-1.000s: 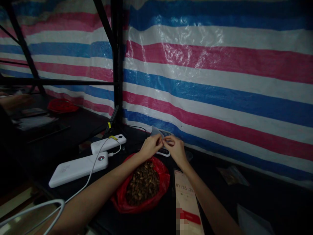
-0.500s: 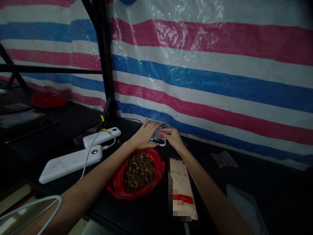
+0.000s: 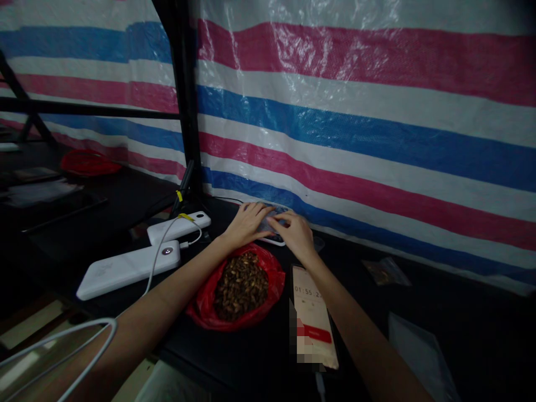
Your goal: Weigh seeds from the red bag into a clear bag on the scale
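Observation:
Against the striped sheet at the back lies a white-rimmed tray-like thing (image 3: 280,243) with clear plastic (image 3: 270,213) on it. My left hand (image 3: 250,224) rests over its left side, fingers stretched out and slightly spread. From the right, my right hand (image 3: 296,233) reaches over the same thing, thumb and fingers bent together at the plastic. Whatever is between those fingertips is too small to make out. Close in front of my left wrist sits a red plastic bag (image 3: 274,273), rolled open and full of brown seeds or grains (image 3: 242,286).
A phone showing a timer (image 3: 314,312) lies beneath my right forearm. Two white power banks (image 3: 129,269) with a white cable (image 3: 151,268) lie at left. Rightward are a small zip bag with brown contents (image 3: 385,272) and a flat clear bag (image 3: 419,352). A black post (image 3: 186,111) stands behind.
My right hand has turned, its fingers shifting slightly over the plastic. My left hand has slid a little, and the dark strip seen on the tray's front is now out of sight. The view has tilted slightly.

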The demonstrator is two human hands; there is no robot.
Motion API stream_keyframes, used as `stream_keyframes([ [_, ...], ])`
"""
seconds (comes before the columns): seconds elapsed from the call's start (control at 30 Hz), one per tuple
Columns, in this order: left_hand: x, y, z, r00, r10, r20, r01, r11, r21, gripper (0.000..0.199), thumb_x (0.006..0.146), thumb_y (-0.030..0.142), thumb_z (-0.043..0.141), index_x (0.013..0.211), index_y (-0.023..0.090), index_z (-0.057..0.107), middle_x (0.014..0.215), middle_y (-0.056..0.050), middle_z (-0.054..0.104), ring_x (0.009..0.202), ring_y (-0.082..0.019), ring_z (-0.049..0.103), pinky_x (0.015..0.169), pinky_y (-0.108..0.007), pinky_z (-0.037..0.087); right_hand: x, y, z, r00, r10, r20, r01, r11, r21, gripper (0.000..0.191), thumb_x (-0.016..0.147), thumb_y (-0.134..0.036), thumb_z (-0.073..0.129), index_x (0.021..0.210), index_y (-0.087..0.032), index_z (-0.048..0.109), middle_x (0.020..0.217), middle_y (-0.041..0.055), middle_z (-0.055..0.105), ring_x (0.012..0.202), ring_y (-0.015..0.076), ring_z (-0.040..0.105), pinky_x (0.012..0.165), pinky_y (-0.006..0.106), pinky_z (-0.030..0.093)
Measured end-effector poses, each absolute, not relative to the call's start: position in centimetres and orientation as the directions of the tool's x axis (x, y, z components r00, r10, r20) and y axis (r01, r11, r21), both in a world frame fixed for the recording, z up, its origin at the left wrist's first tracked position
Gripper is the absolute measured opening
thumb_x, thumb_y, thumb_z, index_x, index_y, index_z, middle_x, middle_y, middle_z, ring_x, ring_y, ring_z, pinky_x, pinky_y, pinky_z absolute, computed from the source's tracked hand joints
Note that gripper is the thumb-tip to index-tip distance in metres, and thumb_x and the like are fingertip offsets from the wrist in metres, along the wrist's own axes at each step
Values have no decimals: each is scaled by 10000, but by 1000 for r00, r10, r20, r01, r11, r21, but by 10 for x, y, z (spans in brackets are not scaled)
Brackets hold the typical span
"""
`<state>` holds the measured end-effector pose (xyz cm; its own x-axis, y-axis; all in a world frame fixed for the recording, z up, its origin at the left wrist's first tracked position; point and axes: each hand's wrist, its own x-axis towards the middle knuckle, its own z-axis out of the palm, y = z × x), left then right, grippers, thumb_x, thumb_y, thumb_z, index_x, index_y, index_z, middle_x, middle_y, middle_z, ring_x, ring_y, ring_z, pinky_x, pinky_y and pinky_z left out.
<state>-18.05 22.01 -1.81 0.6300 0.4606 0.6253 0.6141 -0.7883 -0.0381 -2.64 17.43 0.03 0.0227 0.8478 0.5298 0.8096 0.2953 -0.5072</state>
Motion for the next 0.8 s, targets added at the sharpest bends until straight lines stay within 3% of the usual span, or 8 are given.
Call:
stream_keyframes([
  [0.2,-179,219,-20,668,458,587,595,-802,-52,621,787,579,399,1230,143,396,1120,-102,501,1029,-233,422,871,-352,263,-26,185,-15,84,908,410,636,268,-724,187,676,-389,603,738,-240,697,673,-1,676,594,158,588,571,261,432],
  [0.47,-182,220,-18,657,474,586,606,-794,-37,540,810,554,377,1213,197,427,1080,-76,495,997,-221,427,884,-365,260,-18,193,-17,27,922,387,521,317,-793,256,664,-435,603,720,-199,686,689,24,680,629,178,601,605,276,444],
  [0.6,-184,222,-18,622,500,603,616,-787,16,521,803,537,413,1204,205,438,1087,-73,488,1013,-218,421,913,-374,256,-4,185,-3,-12,921,389,628,310,-714,275,722,-443,538,768,-208,674,764,20,679,694,176,597,643,279,437],
  [0.7,-188,226,-18,572,532,624,628,-774,85,516,794,534,435,1194,207,444,1094,-71,483,1031,-218,416,921,-376,259,30,173,1,92,912,399,786,180,-592,254,711,-405,556,877,-238,652,852,17,667,693,169,581,642,290,429],
  [0.8,-190,234,-19,524,564,638,628,-762,158,498,782,537,455,1170,225,461,1085,-56,489,1029,-217,417,918,-378,267,75,161,-13,119,927,355,836,99,-540,494,596,-403,655,1049,-219,587,961,51,634,706,179,568,638,303,440],
])
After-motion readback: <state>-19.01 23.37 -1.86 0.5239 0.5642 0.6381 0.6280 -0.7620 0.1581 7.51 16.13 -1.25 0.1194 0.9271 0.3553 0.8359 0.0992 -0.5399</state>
